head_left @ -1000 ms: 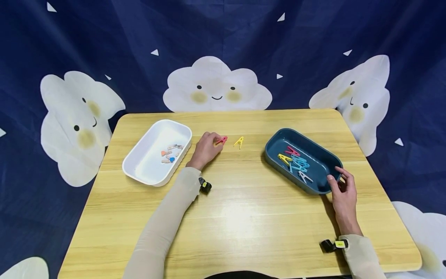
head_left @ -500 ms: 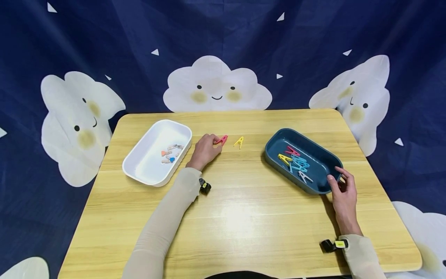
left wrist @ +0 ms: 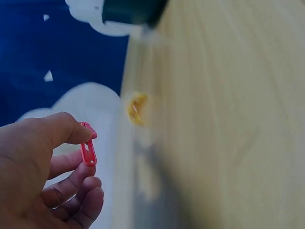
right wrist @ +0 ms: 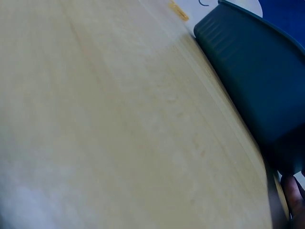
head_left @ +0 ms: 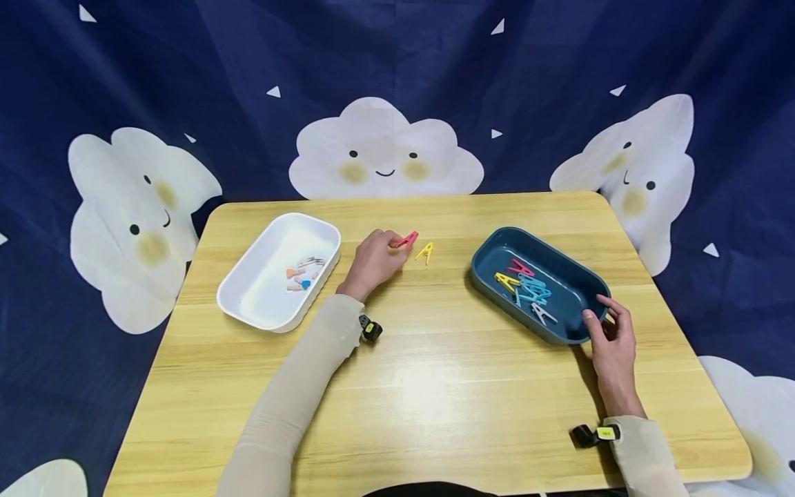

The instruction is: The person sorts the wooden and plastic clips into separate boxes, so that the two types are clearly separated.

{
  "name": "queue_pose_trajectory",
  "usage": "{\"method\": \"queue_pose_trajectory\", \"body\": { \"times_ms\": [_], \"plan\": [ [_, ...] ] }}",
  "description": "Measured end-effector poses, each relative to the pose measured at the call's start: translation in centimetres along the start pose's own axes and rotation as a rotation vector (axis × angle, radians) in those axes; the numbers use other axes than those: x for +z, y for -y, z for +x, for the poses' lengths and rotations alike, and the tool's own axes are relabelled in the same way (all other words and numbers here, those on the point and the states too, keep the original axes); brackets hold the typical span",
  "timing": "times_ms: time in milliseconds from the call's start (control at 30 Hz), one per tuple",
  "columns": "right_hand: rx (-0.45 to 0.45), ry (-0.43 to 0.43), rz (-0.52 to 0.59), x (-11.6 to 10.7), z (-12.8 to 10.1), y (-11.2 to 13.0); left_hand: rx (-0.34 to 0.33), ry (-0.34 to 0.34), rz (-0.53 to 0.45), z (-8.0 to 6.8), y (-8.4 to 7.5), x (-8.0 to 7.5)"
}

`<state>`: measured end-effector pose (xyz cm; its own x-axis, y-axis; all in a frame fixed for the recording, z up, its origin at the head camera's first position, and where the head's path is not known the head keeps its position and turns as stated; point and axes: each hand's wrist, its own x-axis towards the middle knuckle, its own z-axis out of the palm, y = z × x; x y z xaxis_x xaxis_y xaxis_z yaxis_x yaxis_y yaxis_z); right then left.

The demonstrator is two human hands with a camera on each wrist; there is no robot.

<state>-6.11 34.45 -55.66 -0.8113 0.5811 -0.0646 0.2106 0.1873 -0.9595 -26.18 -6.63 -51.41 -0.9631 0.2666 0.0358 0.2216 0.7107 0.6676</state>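
While the left hand [head_left: 373, 264] pinches a pink clothespin [head_left: 405, 240] just above the desk [head_left: 435, 386], a yellow clothespin [head_left: 425, 252] lies just right of it. Left of that hand, a white tray [head_left: 248, 297] holds a few small clips [head_left: 303, 273]. The right hand [head_left: 611, 348] grips the near rim of a blue tray [head_left: 577, 276] holding mixed coloured clothespins [head_left: 526, 290].

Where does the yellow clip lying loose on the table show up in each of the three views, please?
Head view: the yellow clip lies on the table between the white tray and the blue tray, just right of the left hand.
Left wrist view: a blurred yellow spot above the pink clip, centre-left.
Right wrist view: a small yellow mark at the top edge, left of the blue tray.
Shared landmark: the blue tray, visible in all three.
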Motion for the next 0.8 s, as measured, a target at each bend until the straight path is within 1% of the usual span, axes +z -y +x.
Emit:
{"method": "queue_pose_trajectory", "body": {
  "times_ms": [133, 300, 467, 633, 800],
  "plan": [
    [-0.002, 0.001, 0.009, 0.0, 0.0, 0.0, 0.042, 0.019, -0.018, 0.0, -2.4, 0.1],
    [-0.005, -0.001, -0.002, 0.1, 0.0, 0.1, 0.136, 0.056, 0.020, -0.1, -5.4, 0.9],
    [0.001, 0.006, -0.004, 0.1, -0.1, 0.2, 0.227, 0.105, 0.052, 0.1, -8.5, 2.3],
    [0.009, 0.014, 0.007, 0.1, -0.1, 0.3, 0.307, 0.167, 0.059, 0.1, -11.4, 3.6],
    [0.009, 0.023, -0.001, 0.0, -0.1, 0.3, 0.386, 0.247, 0.084, 0.2, -13.6, 5.4]
  ]
}}
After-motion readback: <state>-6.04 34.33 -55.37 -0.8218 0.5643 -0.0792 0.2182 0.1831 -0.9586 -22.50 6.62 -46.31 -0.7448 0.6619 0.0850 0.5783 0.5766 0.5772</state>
